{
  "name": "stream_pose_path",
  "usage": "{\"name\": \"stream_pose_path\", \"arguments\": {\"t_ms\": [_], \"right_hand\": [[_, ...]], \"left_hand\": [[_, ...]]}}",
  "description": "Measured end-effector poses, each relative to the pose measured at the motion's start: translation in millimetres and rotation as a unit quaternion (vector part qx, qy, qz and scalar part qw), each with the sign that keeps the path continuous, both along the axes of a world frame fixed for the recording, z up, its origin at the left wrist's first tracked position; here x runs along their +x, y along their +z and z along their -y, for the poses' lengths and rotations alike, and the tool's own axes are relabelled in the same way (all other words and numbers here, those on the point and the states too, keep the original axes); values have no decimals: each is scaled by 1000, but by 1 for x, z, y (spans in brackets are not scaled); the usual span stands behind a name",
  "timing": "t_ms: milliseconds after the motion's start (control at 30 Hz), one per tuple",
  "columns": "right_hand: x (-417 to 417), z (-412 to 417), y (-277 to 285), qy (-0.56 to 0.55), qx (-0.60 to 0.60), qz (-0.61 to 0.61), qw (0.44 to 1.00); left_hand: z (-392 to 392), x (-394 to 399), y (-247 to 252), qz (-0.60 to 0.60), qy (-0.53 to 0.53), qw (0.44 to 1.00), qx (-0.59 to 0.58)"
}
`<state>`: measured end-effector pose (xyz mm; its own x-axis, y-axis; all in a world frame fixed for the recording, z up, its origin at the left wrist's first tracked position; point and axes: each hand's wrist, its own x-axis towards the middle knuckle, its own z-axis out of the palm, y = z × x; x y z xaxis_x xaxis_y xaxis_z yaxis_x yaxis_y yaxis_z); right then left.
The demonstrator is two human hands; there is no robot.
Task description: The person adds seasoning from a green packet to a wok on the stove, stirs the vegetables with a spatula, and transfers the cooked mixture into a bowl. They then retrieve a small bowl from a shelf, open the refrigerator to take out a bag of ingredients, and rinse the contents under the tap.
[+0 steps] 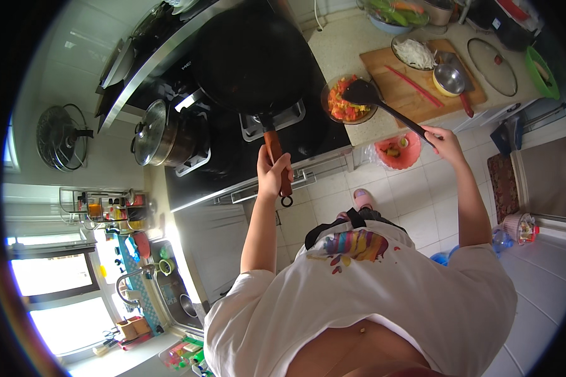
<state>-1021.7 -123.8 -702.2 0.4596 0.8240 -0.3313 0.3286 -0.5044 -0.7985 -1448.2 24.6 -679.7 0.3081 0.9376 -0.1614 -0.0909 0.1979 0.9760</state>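
My left hand (274, 170) grips the wooden handle of a black wok (254, 61), which is over the near burner of a black gas hob (320, 134). The inside of the wok looks dark and its contents cannot be made out. In my right hand (442, 143) is the long handle of a black spatula (364, 93). Its blade rests on or just over a glass bowl (350, 118) of chopped red and yellow food, which looks like tomato and egg, on the counter beside the hob.
A lidded pot (156, 136) stands on the other burner. A cutting board (396, 101) bears a plate of white shreds (414, 53), red chopsticks (415, 86), a small metal bowl (448, 80) and a knife (466, 104). Beyond lies a glass lid (490, 70). Below the counter edge is a red basin (400, 158).
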Motion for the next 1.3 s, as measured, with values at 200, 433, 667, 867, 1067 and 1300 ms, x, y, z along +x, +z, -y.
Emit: {"name": "stream_pose_path", "arguments": {"t_ms": [200, 433, 667, 867, 1067, 1300], "right_hand": [[-35, -12, 31, 36, 88, -171, 981], [-183, -111, 32, 109, 200, -204, 952], [-285, -167, 32, 153, 266, 397, 865], [-301, -167, 33, 186, 319, 363, 855], [-233, -136, -36, 2, 356, -7, 935], [-101, -134, -125, -270, 75, -316, 906]], "left_hand": [[-6, -23, -4, 81, 1, 994, -68], [-15, -36, -29, 214, -34, 965, -147], [-30, -43, -49, 259, -79, 946, -176], [-37, -48, -57, 277, -65, 939, -195], [-41, -58, -59, 259, -54, 942, -205], [-42, -61, -54, 235, -41, 948, -210]]}}
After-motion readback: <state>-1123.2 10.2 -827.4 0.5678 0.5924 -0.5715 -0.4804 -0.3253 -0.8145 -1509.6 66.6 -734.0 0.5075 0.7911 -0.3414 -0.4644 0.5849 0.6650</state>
